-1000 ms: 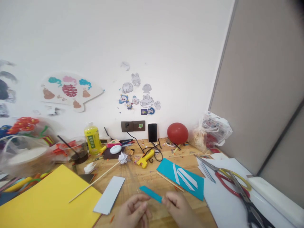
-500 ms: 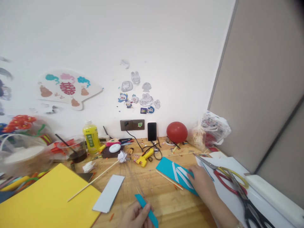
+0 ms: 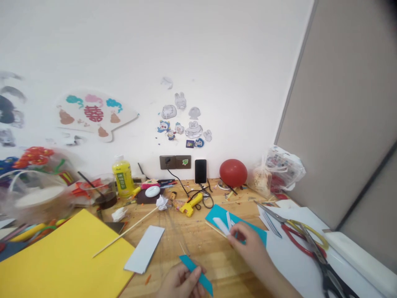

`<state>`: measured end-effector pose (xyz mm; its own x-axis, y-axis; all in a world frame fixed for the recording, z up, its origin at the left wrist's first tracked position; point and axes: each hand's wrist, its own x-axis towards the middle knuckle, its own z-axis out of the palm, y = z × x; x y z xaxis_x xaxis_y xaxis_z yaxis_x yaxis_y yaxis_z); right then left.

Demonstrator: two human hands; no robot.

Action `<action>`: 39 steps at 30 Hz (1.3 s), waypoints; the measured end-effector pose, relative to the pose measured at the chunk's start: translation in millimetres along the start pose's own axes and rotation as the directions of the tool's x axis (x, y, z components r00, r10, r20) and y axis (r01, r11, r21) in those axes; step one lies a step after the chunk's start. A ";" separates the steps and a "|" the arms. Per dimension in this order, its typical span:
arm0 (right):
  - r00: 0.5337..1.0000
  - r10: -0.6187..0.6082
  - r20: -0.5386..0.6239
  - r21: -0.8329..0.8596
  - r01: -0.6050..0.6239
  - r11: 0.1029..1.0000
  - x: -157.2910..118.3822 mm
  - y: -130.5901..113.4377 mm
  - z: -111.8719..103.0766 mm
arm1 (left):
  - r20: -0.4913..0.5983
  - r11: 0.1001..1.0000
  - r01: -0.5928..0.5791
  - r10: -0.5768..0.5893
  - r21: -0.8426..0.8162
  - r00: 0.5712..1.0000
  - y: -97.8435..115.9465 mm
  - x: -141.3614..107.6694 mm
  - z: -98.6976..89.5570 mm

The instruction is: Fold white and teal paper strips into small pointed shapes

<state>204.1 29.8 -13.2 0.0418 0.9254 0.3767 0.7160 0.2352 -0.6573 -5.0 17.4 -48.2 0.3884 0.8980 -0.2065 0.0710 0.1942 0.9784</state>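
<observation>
A narrow blue strip [image 3: 204,282] is pinched between the thumb and fingers of my left hand [image 3: 186,281] at the bottom centre. To its right, my right hand [image 3: 248,242] grips a white paper strip [image 3: 221,225] by its lower end, over a blue sheet [image 3: 259,232]. Another white strip [image 3: 228,219] shows on that sheet, partly behind the fingers. Along the sheet's near left edge runs a thin wooden stick [image 3: 214,227].
Scissors [image 3: 322,265] and white paper [image 3: 288,265] lie at the right. Yellow board [image 3: 71,256], a white card stack [image 3: 145,249] and a paper flower on a stick [image 3: 161,203] are left. Behind stand a yellow glue gun [image 3: 190,205], phone [image 3: 200,171] and red balloon [image 3: 233,173].
My right hand has moved left over the blue sheet and taken hold of a white strip. My left hand still holds the blue strip. The view has shifted slightly.
</observation>
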 end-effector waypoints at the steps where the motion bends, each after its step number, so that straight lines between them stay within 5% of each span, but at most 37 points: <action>1: 0.998 -0.020 0.051 0.103 0.015 0.995 -5.3 -9.0 8.2 | 0.016 1.000 -0.022 0.022 0.013 1.000 2.8 -1.9 0.2; 3: 0.988 -0.100 0.122 0.196 0.075 0.978 -15.3 -24.0 22.7 | 0.049 0.994 -0.082 0.078 0.076 0.996 11.0 -6.1 -0.4; 7: 0.985 -0.152 0.087 0.262 0.124 0.957 -24.2 -32.3 35.8 | 0.051 0.934 -0.254 0.250 0.252 0.967 27.4 -13.0 -3.4; 13: 0.979 -0.170 0.117 0.393 0.112 0.913 -22.5 -28.5 35.0 | -0.041 0.940 -0.148 0.168 0.309 0.985 23.5 -13.7 -4.4; 17: 0.969 -0.217 0.117 0.394 0.155 0.906 -25.4 -34.1 29.9 | -0.144 0.950 -0.155 0.199 0.271 0.969 25.8 -14.1 -4.7; 25: 0.951 -0.172 0.258 0.261 0.102 0.960 -30.8 -24.3 37.7 | -0.094 0.958 -0.212 0.233 0.191 0.968 24.0 -11.3 -5.6; 39: 0.969 -0.155 0.192 0.150 0.127 0.981 -38.7 -34.7 47.8 | -0.038 0.988 -0.154 0.153 -0.026 0.987 13.8 -11.2 1.3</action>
<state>144.3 0.0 -36.2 -0.2044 0.9175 0.3411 0.6030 0.3925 -0.6945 -7.2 9.5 -32.3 0.3598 0.9315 -0.0544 -0.0140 0.0637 0.9979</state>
